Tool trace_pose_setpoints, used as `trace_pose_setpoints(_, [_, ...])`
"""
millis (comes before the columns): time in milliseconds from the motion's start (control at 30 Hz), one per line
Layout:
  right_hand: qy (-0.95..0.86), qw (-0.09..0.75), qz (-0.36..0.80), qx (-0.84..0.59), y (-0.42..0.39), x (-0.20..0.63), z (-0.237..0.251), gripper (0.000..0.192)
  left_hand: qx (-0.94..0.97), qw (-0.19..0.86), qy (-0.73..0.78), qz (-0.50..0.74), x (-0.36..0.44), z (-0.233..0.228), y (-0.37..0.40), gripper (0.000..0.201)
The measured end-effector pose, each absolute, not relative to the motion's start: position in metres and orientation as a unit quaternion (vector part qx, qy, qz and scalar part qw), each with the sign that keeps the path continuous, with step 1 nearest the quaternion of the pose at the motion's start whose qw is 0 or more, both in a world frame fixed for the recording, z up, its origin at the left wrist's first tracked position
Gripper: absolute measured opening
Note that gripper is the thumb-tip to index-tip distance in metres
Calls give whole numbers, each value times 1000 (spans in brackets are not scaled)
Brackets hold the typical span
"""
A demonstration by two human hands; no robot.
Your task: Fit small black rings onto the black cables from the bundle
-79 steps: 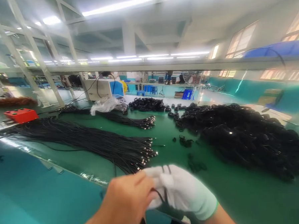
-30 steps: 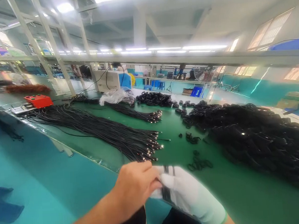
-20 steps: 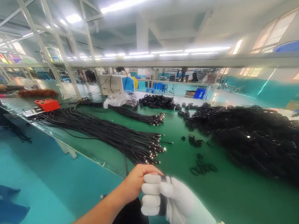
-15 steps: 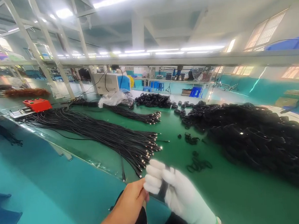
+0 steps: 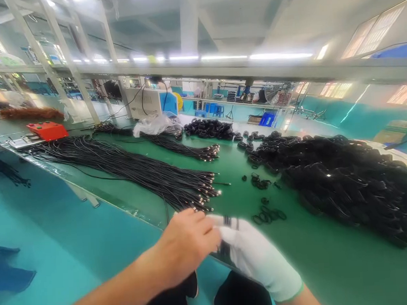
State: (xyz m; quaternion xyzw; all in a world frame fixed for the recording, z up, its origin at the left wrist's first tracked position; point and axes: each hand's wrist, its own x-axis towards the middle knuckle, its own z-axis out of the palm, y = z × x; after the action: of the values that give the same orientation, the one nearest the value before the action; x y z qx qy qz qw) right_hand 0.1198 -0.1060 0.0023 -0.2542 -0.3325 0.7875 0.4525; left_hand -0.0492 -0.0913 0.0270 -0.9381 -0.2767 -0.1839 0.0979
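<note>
My fingers [image 5: 211, 234] on the bare left hand [image 5: 186, 244] are curled against the gloved right hand [image 5: 255, 256], pinching the thin black cable [image 5: 225, 248] that runs across the white glove's palm. The right fingers [image 5: 224, 226] are folded over loops of that same cable, so both hands are clamped on it, pressed together just above the near edge of the green worktop [image 5: 298, 266].

Just beyond my knuckles lies a long bundle of straight black cables [image 5: 139, 172], their metal-tipped ends fanned out near my left hand. To the right of those tips sit a few small loose cable rings [image 5: 268, 215] on bare worktop. Further right spreads a big heap of coiled black cables [image 5: 345, 186], well apart from my hands.

Behind the first bundle lies a second, smaller bundle [image 5: 186, 151], with a crumpled clear plastic bag [image 5: 154, 125] at its far end. An orange box [image 5: 47, 130] rests at the far left, and a white machine [image 5: 149, 102] stands beyond the bag.
</note>
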Motion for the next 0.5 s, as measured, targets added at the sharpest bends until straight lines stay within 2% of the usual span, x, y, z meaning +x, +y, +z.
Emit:
trace_pose_setpoints(133, [-344, 395, 828, -198, -110, 116, 0, 33, -965, 16, -206, -164, -57, 47, -61, 11])
trace_pose_setpoints(300, [-316, 359, 857, -189, -109, 109, -5, 31, -960, -101, -199, -171, -58, 41, -46, 5])
trace_pose_setpoints(433, [-281, 355, 869, -200, -106, 106, -13, 26, -940, -40, -228, -250, -62, 43, -48, 15])
trace_pose_setpoints(500, [-273, 353, 874, -193, -104, 106, -19, 27, -948, -9, -237, -211, -61, 46, -52, 18])
